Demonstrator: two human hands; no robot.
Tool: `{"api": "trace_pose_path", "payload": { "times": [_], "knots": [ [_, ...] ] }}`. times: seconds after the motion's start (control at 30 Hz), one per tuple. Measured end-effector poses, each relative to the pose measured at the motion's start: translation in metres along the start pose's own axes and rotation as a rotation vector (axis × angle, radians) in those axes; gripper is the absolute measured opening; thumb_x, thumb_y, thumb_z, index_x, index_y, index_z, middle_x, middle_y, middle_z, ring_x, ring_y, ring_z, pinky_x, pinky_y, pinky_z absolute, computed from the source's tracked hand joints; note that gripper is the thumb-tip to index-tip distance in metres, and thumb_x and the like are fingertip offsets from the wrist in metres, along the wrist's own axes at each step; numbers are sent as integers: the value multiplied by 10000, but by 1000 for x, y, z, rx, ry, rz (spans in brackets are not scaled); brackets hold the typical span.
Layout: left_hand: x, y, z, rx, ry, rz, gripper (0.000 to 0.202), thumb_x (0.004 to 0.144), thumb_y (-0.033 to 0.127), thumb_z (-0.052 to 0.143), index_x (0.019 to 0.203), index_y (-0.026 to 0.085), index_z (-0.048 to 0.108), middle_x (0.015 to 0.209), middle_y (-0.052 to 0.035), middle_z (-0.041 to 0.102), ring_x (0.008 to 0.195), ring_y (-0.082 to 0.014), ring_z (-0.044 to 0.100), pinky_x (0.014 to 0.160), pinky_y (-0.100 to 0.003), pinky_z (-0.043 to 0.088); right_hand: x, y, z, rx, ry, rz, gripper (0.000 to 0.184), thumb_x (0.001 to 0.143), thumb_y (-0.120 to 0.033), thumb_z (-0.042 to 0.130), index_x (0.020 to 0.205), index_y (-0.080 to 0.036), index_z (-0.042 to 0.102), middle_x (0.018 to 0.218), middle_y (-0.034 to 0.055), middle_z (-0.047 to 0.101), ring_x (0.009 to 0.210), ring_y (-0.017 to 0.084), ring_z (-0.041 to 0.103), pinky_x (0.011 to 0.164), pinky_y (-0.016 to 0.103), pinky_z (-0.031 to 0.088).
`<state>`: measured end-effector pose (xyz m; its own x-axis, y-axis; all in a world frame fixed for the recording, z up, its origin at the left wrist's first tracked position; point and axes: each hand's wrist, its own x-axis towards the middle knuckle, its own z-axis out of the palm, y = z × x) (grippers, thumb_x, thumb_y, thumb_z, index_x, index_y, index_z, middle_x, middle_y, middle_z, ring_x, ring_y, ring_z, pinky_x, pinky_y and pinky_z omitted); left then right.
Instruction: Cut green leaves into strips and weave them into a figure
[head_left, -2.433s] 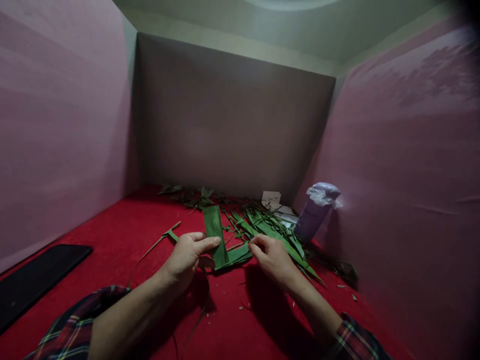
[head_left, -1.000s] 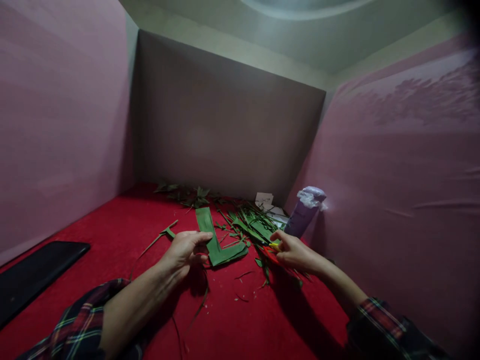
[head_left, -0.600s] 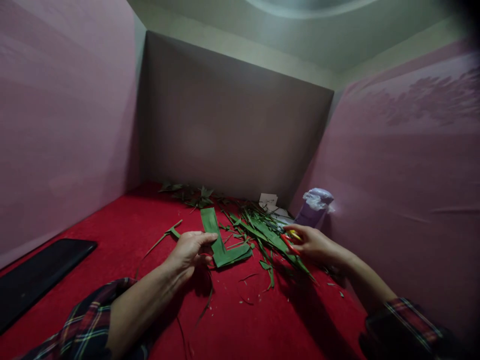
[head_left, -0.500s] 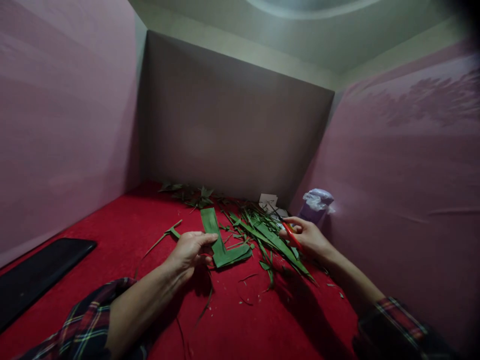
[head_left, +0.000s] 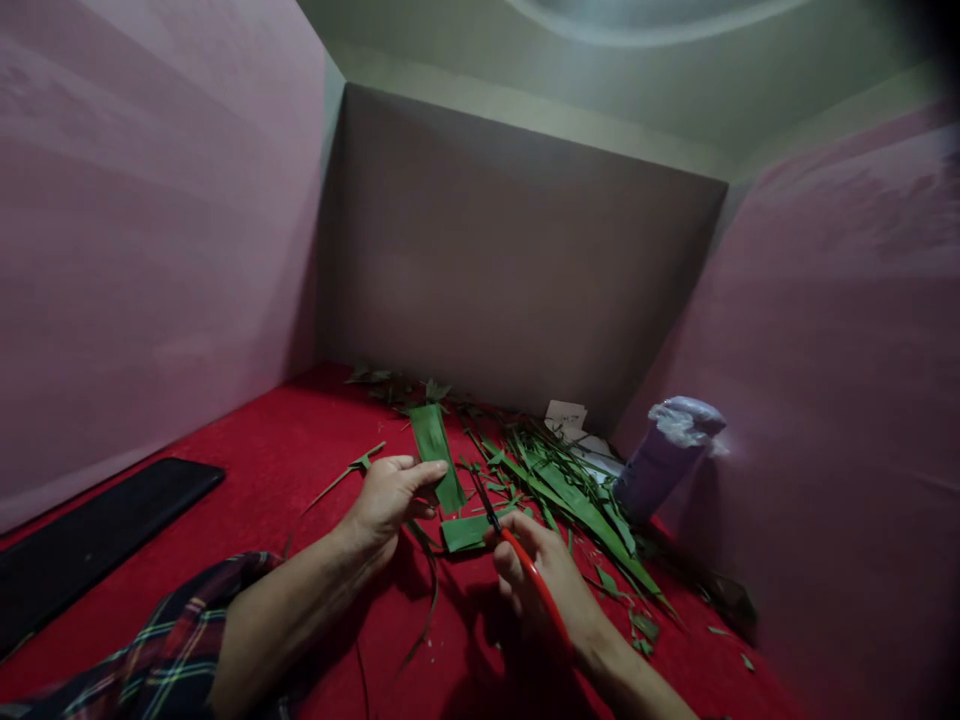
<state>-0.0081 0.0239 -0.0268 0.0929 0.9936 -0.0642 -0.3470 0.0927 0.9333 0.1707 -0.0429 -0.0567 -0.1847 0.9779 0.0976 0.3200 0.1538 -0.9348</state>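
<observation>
In my left hand (head_left: 397, 500), pinched between thumb and fingers, is a flat green leaf strip (head_left: 431, 435) pointing up and away. A shorter green leaf piece (head_left: 463, 534) sits just below its lower end; whether the two are joined I cannot tell. My right hand (head_left: 536, 575) is closed around the red-handled scissors (head_left: 531, 570). Their dark blades (head_left: 484, 495) point up and to the left, beside the strip's right edge. The right hand's fingertips are close to the shorter piece, and it is unclear if they touch it.
A pile of long green leaves (head_left: 577, 500) and scraps lies right of centre on the red cloth (head_left: 300, 440). Behind it are white papers (head_left: 566, 415) and a purple container (head_left: 664, 460) topped with clear plastic. A black flat object (head_left: 112, 530) lies at left. Pink walls stand either side.
My right hand has brought the scissors left and nearer, from over the leaf pile to beside the held strip. The L-shaped leaf now shows a gap at its corner. The view has shifted slightly.
</observation>
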Motion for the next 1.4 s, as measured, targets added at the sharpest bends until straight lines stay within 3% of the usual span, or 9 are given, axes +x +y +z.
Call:
{"api": "trace_pose_path", "payload": {
  "times": [0.23,0.37,0.6,0.9,1.2,1.4],
  "knots": [
    [-1,2,0,17,12,34,202,574,253,731,566,102,596,484,8,585,402,-68,504,386,-159,408,-13,-8,1,59,-63,24,445,695,-583,588,839,-183,457,540,-66,456,393,44,353,365,146,301],
    [-3,1,2,16,-9,46,204,575,254,733,556,100,600,471,10,581,405,-69,506,399,-162,415,-14,-15,6,-6,1,43,336,674,-440,657,803,-175,495,521,-82,388,412,47,324,373,149,281],
    [-5,-4,6,-6,-23,50,228,563,278,739,582,85,618,509,-24,615,441,-102,548,449,-205,469,-18,-20,9,34,16,90,229,673,-312,658,782,-169,515,499,-63,457,418,65,376,390,165,310],
    [-8,-4,10,-49,-20,18,174,582,222,726,555,89,619,512,-16,615,441,-90,555,434,-185,485,-16,-17,8,42,9,55,366,651,-465,657,794,-155,523,514,-30,515,443,77,367,418,190,312],
    [-11,-5,10,-63,-39,-2,189,583,235,738,561,81,630,538,-37,639,452,-93,571,448,-177,486,-17,-19,9,90,-1,83,303,660,-395,674,800,-170,527,534,-19,581,436,83,435,421,181,335],
    [-12,-3,12,-61,-31,-7,212,550,239,760,519,97,605,485,-4,597,413,-78,531,428,-180,474,-17,-13,9,80,3,57,363,696,-479,630,858,-172,526,530,-33,539,453,89,442,439,186,353]
  ]
}}
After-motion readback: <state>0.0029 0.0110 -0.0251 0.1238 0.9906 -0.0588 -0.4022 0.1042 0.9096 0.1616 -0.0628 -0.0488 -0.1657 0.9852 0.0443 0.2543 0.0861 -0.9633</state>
